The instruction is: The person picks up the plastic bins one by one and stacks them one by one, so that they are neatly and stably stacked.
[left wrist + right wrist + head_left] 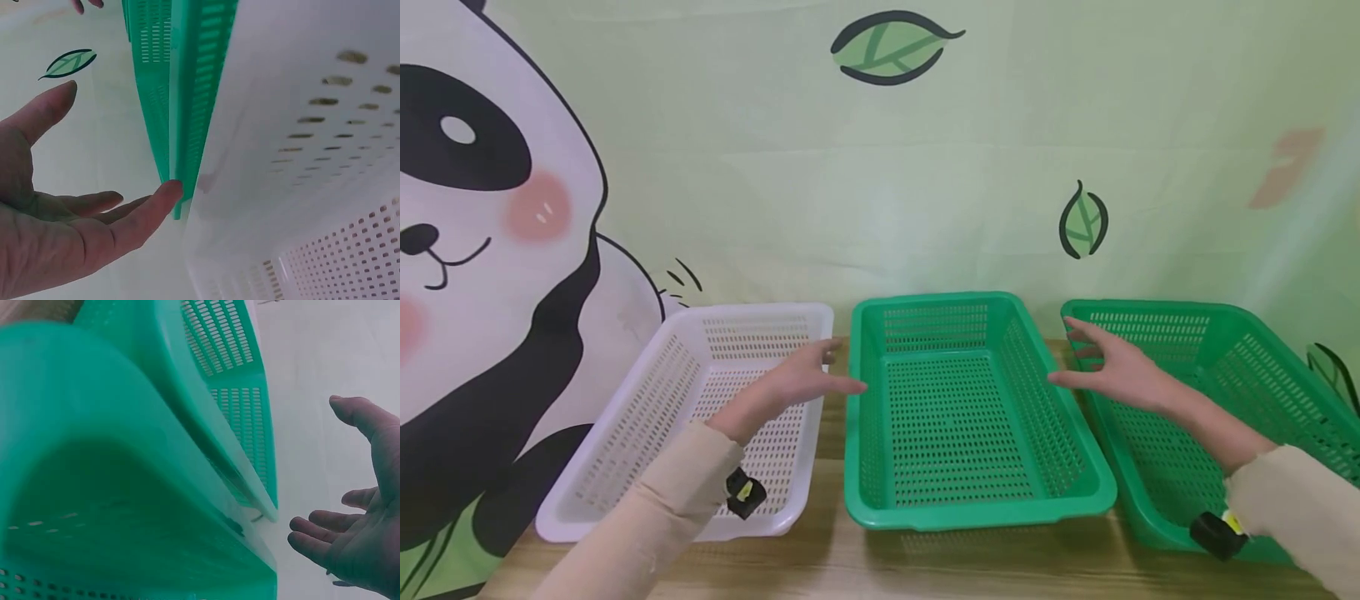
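Head view: a pale green cloth (985, 167), faintly creased, fills the background, printed with a large black-and-white panda (497, 250) with pink cheeks. Below it lies the worktop (985, 567), streaked with wood grain, and three rectangular, plastic-looking baskets stand in a row towards its back edge. Their walls and floors are pierced with rows of small slots, their rims smooth with rounded corners. The white basket (655, 400) is nearest the worktop's left edge, the middle green basket (977, 514) comes next, and the right green basket (1168, 467) stands just beside that one. Two cream, soft-looking sleeves (651, 517) reach in from the near edge.

The left hand (801, 379) is over the inner sides of the white and middle baskets; the right hand (1123, 371) is over the inner side of the right one. Each grip is spread wide — thumb well away from the fingers, nothing held. Whether the left fingertips touch the green rim I cannot tell; the right wrist view shows that hand apart from the baskets. Outlined leaves (891, 52) dot the cloth, and a reddish mark (1288, 167) is too blurred to read. Smallest are the black blocks (747, 492) at both wrists — each with a yellow patch.
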Motion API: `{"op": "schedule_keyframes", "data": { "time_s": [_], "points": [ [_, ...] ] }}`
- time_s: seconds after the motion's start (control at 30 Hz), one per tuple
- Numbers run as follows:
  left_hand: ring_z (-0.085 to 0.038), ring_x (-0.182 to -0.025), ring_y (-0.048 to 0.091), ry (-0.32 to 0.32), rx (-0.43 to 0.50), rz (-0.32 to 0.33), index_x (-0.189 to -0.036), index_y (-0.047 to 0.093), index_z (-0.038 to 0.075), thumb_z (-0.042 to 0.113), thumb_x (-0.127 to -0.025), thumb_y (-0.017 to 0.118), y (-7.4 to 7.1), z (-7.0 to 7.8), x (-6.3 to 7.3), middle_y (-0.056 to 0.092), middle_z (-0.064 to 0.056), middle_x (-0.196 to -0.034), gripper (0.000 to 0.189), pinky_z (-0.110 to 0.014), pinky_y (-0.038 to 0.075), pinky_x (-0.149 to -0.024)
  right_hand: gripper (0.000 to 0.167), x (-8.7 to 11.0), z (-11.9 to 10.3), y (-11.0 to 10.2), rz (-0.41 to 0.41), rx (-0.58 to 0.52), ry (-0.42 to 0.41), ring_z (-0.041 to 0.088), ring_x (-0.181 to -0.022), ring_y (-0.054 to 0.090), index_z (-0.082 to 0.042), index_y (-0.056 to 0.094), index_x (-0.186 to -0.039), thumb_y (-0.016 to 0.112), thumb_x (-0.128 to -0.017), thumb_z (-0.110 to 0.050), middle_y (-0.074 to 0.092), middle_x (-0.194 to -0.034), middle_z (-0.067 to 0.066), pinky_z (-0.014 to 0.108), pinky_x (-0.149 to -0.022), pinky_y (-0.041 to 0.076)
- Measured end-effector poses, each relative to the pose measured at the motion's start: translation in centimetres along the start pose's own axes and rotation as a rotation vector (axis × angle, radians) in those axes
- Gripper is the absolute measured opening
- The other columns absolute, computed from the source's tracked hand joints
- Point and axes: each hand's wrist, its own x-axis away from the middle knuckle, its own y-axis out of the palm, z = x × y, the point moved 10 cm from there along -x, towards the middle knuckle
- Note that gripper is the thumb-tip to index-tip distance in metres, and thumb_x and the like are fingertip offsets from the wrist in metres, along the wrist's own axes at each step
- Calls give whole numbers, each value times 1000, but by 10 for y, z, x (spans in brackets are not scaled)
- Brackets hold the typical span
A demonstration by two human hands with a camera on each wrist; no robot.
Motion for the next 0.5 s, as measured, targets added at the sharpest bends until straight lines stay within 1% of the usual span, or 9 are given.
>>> {"op": "schedule_keyframes", "data": {
  "time_s": [0.13, 0.27, 0.33, 0.4, 0.5],
  "points": [
    [-39, -124, 35, -51, 64, 9, -143, 21, 3, 25, -77, 70, 3, -4, -1, 29, -25, -141, 85, -48, 37, -96, 91, 1, 0, 6, -4, -3, 9, 47, -119, 36, 1, 9, -144, 63, -83, -38, 28, -138, 30, 51, -88, 42],
    [-40, -122, 38, -78, 140, 14, -143, 17, 0, 19, -79, 69, 6, -8, -2, 23, -27, -143, 85, -44, 42, -92, 92, 2, 1, 11, 0, -5, 28, 48, -119, 35, 1, 10, -144, 64, -82, -40, 25, -139, 31, 52, -87, 42],
    [-41, -122, 38, -83, 152, 17, -143, 15, 0, 17, -79, 67, 8, -10, -3, 21, -28, -143, 84, -44, 42, -92, 93, 2, 1, 13, 4, -1, 37, 48, -120, 34, 0, 10, -144, 64, -81, -41, 24, -140, 31, 52, -87, 42],
    [-41, -119, 41, -94, 163, 16, -144, 14, 1, 17, -80, 66, 10, -11, -4, 20, -28, -143, 84, -44, 42, -92, 94, 2, 2, 15, 7, 2, 47, 48, -121, 33, 0, 9, -144, 64, -81, -43, 23, -140, 31, 54, -86, 42],
    [-40, -119, 42, -112, 153, 11, -144, 13, 3, 16, -81, 66, 14, -12, -3, 22, -26, -143, 84, -45, 42, -92, 94, 1, 4, 18, 7, 2, 60, 48, -123, 29, 0, 8, -144, 62, -81, -45, 21, -141, 32, 57, -87, 39]
  ]
}}
